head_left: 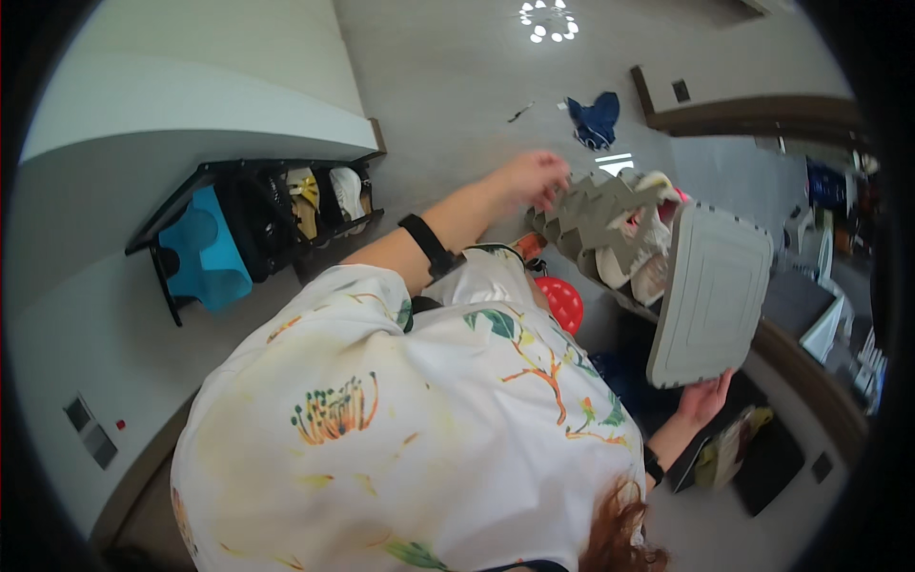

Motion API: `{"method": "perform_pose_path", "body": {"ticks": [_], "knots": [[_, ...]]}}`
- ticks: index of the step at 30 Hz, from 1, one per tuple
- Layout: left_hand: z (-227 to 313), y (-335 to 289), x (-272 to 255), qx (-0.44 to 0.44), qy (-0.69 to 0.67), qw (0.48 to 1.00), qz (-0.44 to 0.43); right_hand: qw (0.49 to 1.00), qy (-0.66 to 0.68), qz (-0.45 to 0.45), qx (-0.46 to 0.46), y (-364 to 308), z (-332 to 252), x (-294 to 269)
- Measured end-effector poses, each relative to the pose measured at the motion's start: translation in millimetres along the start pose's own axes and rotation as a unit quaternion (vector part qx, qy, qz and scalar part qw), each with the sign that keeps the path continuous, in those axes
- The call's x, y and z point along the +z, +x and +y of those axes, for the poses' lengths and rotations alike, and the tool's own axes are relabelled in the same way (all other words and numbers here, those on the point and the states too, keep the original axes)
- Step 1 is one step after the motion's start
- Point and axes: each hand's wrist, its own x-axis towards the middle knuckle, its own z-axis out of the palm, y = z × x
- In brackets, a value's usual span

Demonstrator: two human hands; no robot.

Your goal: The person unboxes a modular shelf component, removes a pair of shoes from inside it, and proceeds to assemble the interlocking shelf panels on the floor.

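Shoes [650,240] partly hidden behind grey panel [713,296].

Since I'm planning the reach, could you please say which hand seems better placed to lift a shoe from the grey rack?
Probably the left hand, which appears empty beside the grey shoe rack, while the right hand holds the edge of the grey panel.

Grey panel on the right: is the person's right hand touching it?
Touching. The head view shows the right hand with its fingers against the lower edge of the grey panel, no gap showing between.
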Motion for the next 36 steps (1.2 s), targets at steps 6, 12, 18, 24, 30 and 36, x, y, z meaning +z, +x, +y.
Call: {"method": "perform_pose_path", "body": {"ticks": [6, 12, 18, 24, 30, 36], "knots": [[-41, -17, 39, -0.049, -0.002, 0.989, -0.14, 0.985, -0.102, 0.129, -0.061, 17, -34, 9], [-26, -36, 81, -0.047, -0.065, 0.962, -0.26, 0.977, -0.206, -0.049, 0.014, 46, -63, 33], [-30, -29, 94, 0.077, -0.002, 0.979, -0.186, 0.962, -0.258, -0.085, 0.039, 76, -53, 59], [-17, -36, 86, 0.075, 0.043, 0.979, -0.184, 0.962, -0.254, -0.09, 0.055, 81, -33, 74], [-22, -28, 92, 0.075, 0.027, 0.978, -0.191, 0.963, -0.257, -0.065, 0.049, 83, -30, 58], [-23, -21, 96, 0.073, 0.048, 0.976, -0.2, 0.969, -0.23, -0.075, 0.052, 72, -23, 61]]}}
